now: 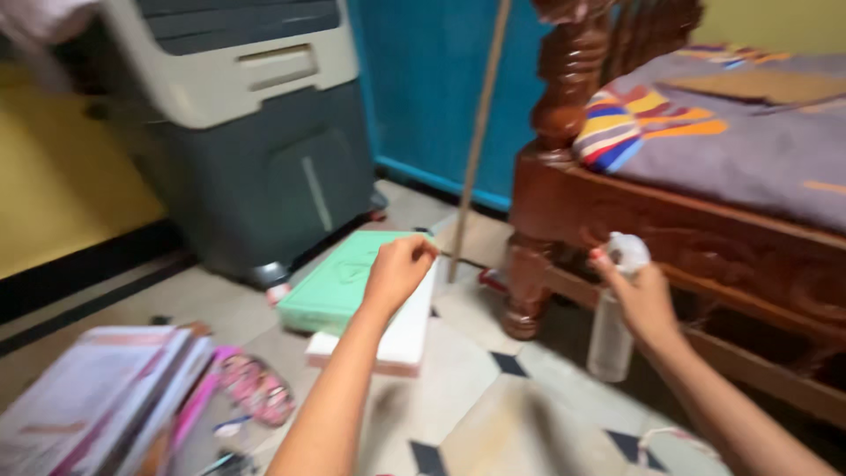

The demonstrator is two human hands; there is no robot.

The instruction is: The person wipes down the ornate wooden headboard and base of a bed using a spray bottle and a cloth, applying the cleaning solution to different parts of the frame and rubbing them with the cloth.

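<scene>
Spray bottle [611,326] gripped upright in right hand [641,295], contents unclear, left hand [398,271] pinching green book [345,280]

1. Your left hand [398,269] sits at frame centre, on the far edge of the flat box [339,282], which lies on a slab [401,330] on the floor [493,414].
2. Your right hand [643,295] holds the spray bottle [612,326] at centre right, before the bed frame [705,238].
3. The air cooler [256,132] stands upper left, behind the box.
4. Books [97,397] lie lower left.
5. A stick [480,132] leans between cooler and bed.
</scene>
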